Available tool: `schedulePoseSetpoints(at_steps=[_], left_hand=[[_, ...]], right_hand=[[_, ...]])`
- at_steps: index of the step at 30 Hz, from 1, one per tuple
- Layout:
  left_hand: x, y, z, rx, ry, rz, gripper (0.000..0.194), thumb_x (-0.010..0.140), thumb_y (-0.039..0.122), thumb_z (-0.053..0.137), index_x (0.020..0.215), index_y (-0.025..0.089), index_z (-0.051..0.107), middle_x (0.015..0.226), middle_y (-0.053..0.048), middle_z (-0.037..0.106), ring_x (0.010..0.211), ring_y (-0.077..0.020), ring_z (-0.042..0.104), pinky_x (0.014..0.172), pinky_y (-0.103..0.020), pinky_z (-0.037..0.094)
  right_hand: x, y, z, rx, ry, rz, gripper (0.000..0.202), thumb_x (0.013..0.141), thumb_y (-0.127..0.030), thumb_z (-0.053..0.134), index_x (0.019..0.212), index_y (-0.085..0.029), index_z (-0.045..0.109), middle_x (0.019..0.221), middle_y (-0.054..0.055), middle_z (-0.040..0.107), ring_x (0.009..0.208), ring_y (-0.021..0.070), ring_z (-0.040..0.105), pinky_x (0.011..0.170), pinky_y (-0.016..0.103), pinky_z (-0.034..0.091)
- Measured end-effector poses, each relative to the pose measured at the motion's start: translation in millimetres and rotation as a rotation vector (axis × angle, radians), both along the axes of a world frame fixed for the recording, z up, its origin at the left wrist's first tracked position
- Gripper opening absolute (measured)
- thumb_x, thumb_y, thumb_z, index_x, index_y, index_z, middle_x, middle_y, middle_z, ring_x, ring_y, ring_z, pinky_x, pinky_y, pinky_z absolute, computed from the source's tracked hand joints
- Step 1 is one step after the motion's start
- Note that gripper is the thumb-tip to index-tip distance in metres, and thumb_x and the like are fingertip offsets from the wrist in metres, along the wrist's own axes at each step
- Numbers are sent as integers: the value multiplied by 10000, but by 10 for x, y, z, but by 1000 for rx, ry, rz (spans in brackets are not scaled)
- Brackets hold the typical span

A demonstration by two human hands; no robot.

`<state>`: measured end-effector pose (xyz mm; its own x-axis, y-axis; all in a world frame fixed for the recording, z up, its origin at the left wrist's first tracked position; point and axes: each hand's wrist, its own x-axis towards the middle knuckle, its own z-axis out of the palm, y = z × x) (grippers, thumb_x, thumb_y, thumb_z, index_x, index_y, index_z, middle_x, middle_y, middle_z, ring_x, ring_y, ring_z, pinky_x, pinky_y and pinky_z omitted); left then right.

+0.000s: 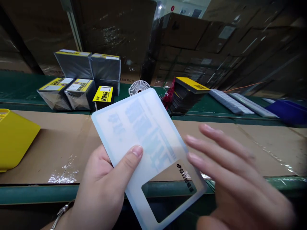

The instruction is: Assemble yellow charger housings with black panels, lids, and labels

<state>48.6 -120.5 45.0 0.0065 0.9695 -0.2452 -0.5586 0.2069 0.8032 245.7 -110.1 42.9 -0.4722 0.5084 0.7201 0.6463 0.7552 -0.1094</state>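
My left hand [105, 182] grips a flat white plastic packaging sleeve [136, 134], thumb on its face and fingers behind. The sleeve has rounded corners, faint bluish print showing through, and a clear window [170, 195] with black characters at its lower end. It is tilted, above the bench's front edge. My right hand [235, 172], slightly blurred, is beside the sleeve's right edge with its fingers stretched out and apart. Whether its fingertips touch that edge I cannot tell.
Cardboard [64, 140] covers the bench, with a yellow bin [16, 140] at left. Behind are wrapped stacks of yellow-topped packs [80, 91], a small white fan [139, 87], a leaning stack of black-and-yellow cards [187, 95], pale strips [230, 101] and a blue tray [287, 111].
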Motion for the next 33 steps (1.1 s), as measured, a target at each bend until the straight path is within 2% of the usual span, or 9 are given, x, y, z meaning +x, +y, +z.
schedulePoseSetpoints(at_steps=[2, 4, 9, 20, 24, 27, 30, 33], left_hand=[[2, 3, 7, 24, 18, -12, 310, 765, 352, 710, 1046, 223, 711, 916, -66, 754, 901, -276, 700, 707, -290, 607], [-6, 0, 16, 30, 23, -28, 304, 769, 347, 707, 1047, 224, 710, 912, -66, 755, 905, -271, 699, 726, -294, 603], [-30, -25, 21, 9, 24, -12, 341, 772, 327, 708, 1094, 215, 688, 928, -84, 752, 881, -260, 705, 782, -321, 590], [-81, -76, 32, -61, -64, -65, 330, 763, 335, 712, 1071, 216, 699, 855, -77, 758, 807, -273, 717, 728, -335, 603], [-74, -70, 45, -70, -66, -46, 381, 761, 313, 717, 1126, 215, 666, 915, -84, 754, 866, -265, 709, 765, -333, 595], [-35, -56, 40, -24, -42, -64, 309, 794, 306, 686, 1090, 213, 685, 981, -75, 745, 958, -258, 686, 809, -323, 585], [11, -48, 12, 47, 31, -62, 226, 833, 281, 644, 1047, 248, 705, 1020, -34, 739, 992, -215, 675, 817, -253, 576], [35, -52, -18, 92, 121, -54, 210, 841, 302, 633, 1036, 283, 710, 1007, 2, 742, 941, -178, 691, 797, -206, 575]], right_hand=[[-111, -79, 25, -46, -121, 2, 677, 851, -650, 423, 1387, -235, 433, 1339, 65, 540, 1303, 349, 408, 1120, 562, 287], [-225, -109, 20, -26, -183, -14, 641, 884, -642, 355, 1372, -235, 445, 1314, 61, 564, 1306, 308, 416, 1146, 518, 251], [-366, -73, -31, 46, -237, 28, 540, 871, -634, 425, 1219, -242, 556, 1240, 44, 622, 1245, 240, 499, 1162, 447, 237], [-344, -237, -103, 78, -148, -10, 238, 883, -480, 535, 929, -259, 610, 1205, -13, 642, 1171, 169, 566, 1165, 319, 262], [-394, -252, -129, 53, -94, -65, 297, 930, -482, 433, 947, -245, 610, 1218, 2, 637, 1255, 183, 483, 1165, 331, 250], [-428, -226, -122, 20, -161, -45, 389, 958, -506, 332, 1017, -219, 589, 1286, 17, 590, 1313, 175, 405, 1176, 332, 203], [-448, -188, -114, 7, -162, -37, 434, 959, -524, 306, 1060, -189, 563, 1326, 44, 557, 1335, 185, 371, 1186, 351, 151], [-474, -151, -112, -11, -139, -23, 453, 955, -535, 304, 1086, -175, 546, 1333, 60, 550, 1342, 203, 358, 1189, 374, 130]])
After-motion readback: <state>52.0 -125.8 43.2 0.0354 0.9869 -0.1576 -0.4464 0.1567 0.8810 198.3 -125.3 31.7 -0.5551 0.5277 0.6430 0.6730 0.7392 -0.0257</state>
